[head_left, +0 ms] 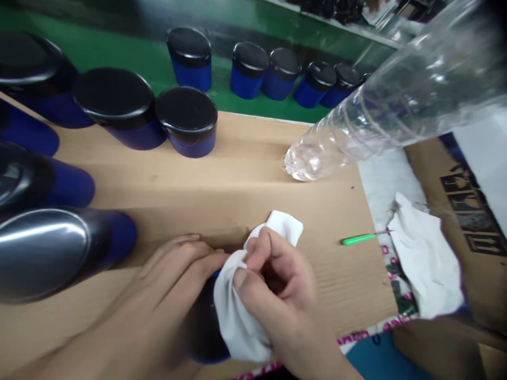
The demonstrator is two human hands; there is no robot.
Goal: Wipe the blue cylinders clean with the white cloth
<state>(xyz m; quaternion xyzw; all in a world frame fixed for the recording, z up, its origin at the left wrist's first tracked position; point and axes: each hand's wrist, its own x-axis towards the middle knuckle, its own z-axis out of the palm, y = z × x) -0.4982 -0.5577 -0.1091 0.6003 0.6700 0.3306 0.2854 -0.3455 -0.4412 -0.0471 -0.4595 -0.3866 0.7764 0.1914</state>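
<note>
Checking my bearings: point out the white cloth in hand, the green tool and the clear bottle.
white cloth [237,311]: head view, its lower fold.
green tool [358,239]: head view, mid-handle.
clear bottle [396,105]: head view, ribbed body.

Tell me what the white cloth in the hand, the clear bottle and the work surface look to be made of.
White cloth: soft woven fabric or tissue, matte, creased.
Clear bottle: thin transparent plastic, glossy, ribbed.
Work surface: brown corrugated cardboard, matte, with faint flute lines.

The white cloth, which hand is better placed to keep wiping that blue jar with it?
Probably the right hand: its fingers already pinch the white cloth against the blue jar. The left hand lies flat on the jar, steadying it, with no cloth.
</note>
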